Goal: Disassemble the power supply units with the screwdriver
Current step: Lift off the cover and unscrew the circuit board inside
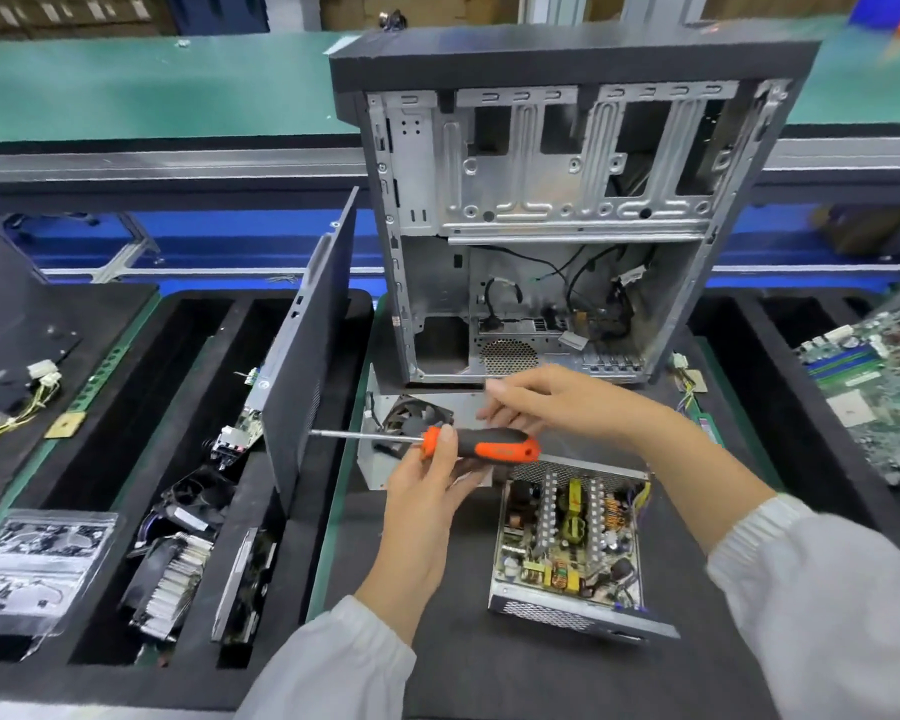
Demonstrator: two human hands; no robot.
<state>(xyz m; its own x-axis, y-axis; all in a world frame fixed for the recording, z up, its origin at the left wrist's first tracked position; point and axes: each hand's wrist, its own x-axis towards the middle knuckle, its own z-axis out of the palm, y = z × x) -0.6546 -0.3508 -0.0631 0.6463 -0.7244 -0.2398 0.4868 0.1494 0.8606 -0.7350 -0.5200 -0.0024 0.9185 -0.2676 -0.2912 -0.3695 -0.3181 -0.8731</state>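
Observation:
An opened power supply unit (567, 543) lies on the dark mat in front of me, its circuit board with coils and heat sinks exposed. Behind it rests its grey metal cover with a black fan (411, 415). A screwdriver (481, 443) with an orange and black handle lies level above the cover, its shaft pointing left. My left hand (427, 491) pinches the handle near the shaft end. My right hand (546, 402) reaches over the handle with loosely bent fingers; whether it touches the handle or the cover I cannot tell.
An empty computer case (552, 210) stands upright behind the cover. A dark side panel (307, 366) leans at its left. Foam trays (204, 459) on the left hold fans, heat sinks and boards. A motherboard (874, 387) lies at the right.

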